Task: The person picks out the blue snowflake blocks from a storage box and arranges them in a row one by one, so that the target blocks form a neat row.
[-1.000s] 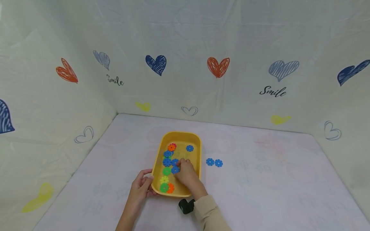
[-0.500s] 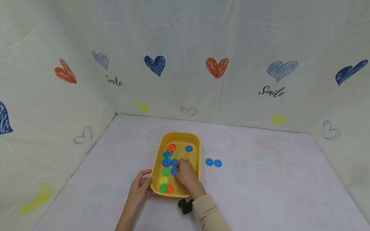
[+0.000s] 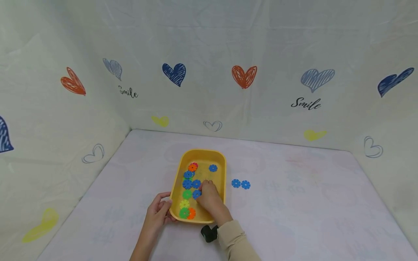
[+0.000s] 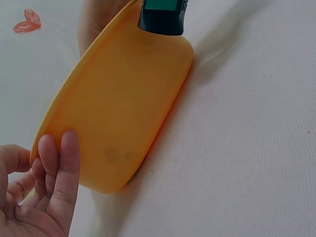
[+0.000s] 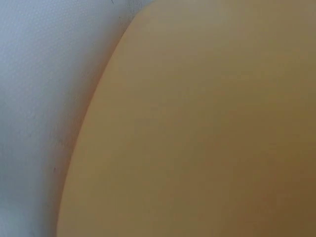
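A yellow tray [image 3: 223, 181] stands on the white table in the head view, with flower-shaped plastic discs inside. My left hand [image 3: 159, 209] holds its near left corner; the left wrist view shows the fingers [image 4: 67, 168] against the tray's outer wall. Inside the tray, my right hand [image 3: 210, 198] has curled fingers and pinches a blue flower-shaped disc [image 3: 196, 194], partly covered by the hand. Another blue disc [image 3: 196, 184] lies just beyond it. The right wrist view is filled by the tray's blurred wall [image 5: 187, 123]; no hand shows there.
Along the tray's left side lie several green, yellow, orange and blue discs, such as a green disc [image 3: 184, 213]. A lone blue disc [image 3: 213, 168] is at the far right inside. Two blue discs [image 3: 241, 184] sit side by side on the table, right of the tray.
The blue disc at my right hand has shifted slightly toward me. My left hand keeps its hold on the tray. The whole head view has drifted a little.
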Tool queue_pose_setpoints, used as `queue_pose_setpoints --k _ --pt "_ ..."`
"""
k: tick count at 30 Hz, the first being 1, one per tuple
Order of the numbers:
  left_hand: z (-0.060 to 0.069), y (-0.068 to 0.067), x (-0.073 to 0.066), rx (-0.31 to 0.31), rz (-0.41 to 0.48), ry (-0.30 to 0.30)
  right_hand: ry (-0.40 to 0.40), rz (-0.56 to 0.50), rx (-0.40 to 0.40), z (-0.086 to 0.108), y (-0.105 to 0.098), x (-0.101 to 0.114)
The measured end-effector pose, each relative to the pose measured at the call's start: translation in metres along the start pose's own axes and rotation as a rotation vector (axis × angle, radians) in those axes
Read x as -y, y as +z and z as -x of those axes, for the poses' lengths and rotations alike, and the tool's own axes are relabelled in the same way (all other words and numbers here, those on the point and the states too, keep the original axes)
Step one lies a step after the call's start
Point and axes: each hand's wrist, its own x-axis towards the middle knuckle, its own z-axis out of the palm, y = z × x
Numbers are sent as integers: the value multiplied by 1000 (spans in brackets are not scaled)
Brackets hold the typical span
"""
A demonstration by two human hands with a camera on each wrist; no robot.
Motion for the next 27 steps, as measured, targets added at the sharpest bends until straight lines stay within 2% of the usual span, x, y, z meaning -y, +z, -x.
queue_pose_setpoints --k 7,14,19,27 --pt "1 -1 -1 0 7 2 -32 -29 6 2 -1 -1" --pt "1 -1 -1 -3 10 4 -123 -70 59 6 -1 -1" --pt "1 0 0 5 15 13 -171 -77 47 7 -2 -2" --pt "1 0 1 11 15 25 -213 -182 17 11 -7 -1"
